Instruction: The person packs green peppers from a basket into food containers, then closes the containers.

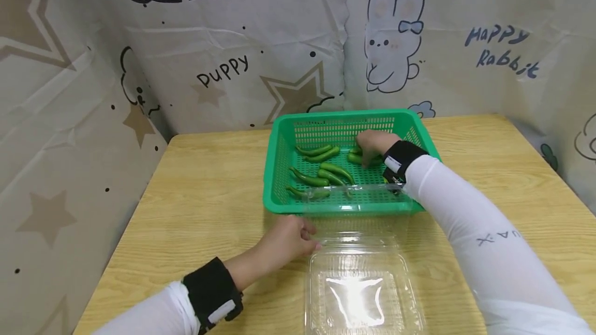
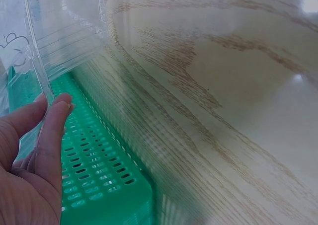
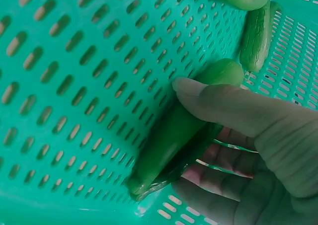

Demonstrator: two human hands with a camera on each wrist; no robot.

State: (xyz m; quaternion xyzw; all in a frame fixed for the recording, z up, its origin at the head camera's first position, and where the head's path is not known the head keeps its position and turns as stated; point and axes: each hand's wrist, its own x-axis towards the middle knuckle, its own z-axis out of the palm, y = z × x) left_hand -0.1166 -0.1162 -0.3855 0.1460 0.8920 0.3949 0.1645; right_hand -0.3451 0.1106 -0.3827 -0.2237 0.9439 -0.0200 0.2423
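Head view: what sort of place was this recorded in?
Probably a makeshift indoor recording corner: wrinkled sheets printed with cartoon animals hang behind and beside a wooden table, which holds a green basket of peppers and a clear plastic box.

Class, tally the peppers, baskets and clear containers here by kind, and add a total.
Green peppers: at least 8; the right hand may hide others
Green basket: 1
Clear container: 1
Total: at least 10

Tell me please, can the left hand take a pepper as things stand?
Probably not yet: the left hand pinches the clear box, and the near wall of the basket stands between it and the peppers.
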